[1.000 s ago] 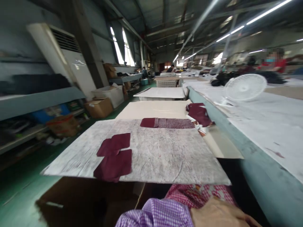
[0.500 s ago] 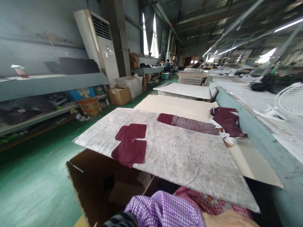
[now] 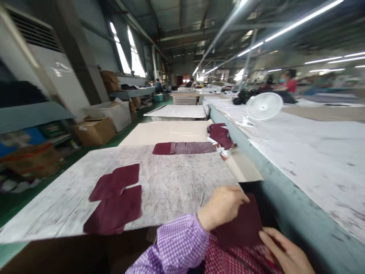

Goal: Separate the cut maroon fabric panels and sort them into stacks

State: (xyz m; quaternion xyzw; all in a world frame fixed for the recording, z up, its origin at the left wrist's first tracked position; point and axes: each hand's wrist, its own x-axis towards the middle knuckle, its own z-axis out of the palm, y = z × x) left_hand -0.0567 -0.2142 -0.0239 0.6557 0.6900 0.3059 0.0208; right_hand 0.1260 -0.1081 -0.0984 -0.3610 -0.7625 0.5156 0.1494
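Note:
My left hand (image 3: 224,207), in a purple-and-white checked sleeve, pinches the upper edge of a maroon fabric piece (image 3: 242,224) above my lap. My right hand (image 3: 288,251) has its fingers closed at that piece's lower right corner, thumb on top and the other fingertips partly hidden. More maroon pieces (image 3: 116,209) lie overlapping on the left of the scuffed whitish board (image 3: 176,182). Toward the board's far edge runs a row of overlapped pieces (image 3: 194,147), their mottled strips showing and one plain maroon end at the left.
Crumpled maroon fabric (image 3: 221,136) lies beyond the board's far right corner. A long blue-sided table (image 3: 299,190) runs along my right, with a white fan (image 3: 264,106) on it. Cardboard boxes (image 3: 95,130) stand at the left. Other people are far off.
My view has swung right. My hands have come up from the bottom edge, and a maroon fabric piece now shows between them, off the board.

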